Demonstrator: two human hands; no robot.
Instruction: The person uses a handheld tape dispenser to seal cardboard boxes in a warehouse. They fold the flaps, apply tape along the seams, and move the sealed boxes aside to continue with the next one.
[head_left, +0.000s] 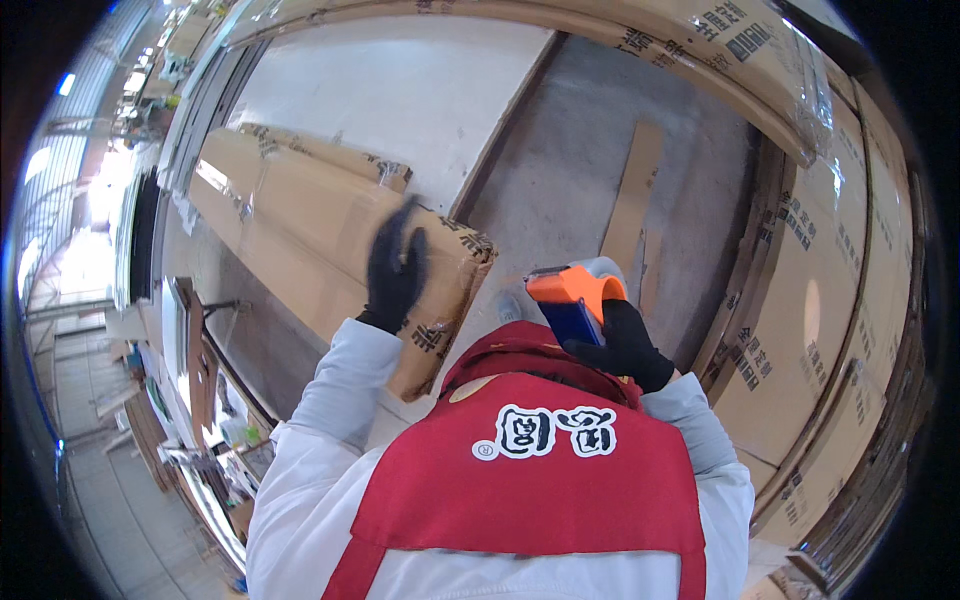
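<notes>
My right hand (630, 346), in a black glove, grips an orange and blue packing-tape dispenser (568, 288) with a pale roll on it, held before the red apron (525, 480). My left hand (394, 270), also black-gloved and slightly blurred, is over the near end of a long, flat cardboard package (300, 225). Its thumb stands apart from the fingers, and nothing is held in it. Whether it touches the cardboard, I cannot tell. Clear tape glints at the package's far end, and dark printing marks its near edge.
A narrower cardboard-wrapped piece (337, 157) lies along the package's far side. Beyond is a large white panel (375, 82). Cardboard strips (634, 187) lie on the grey floor (697, 135). Large cartons (802, 300) line the right, and a long carton (675, 37) crosses the top.
</notes>
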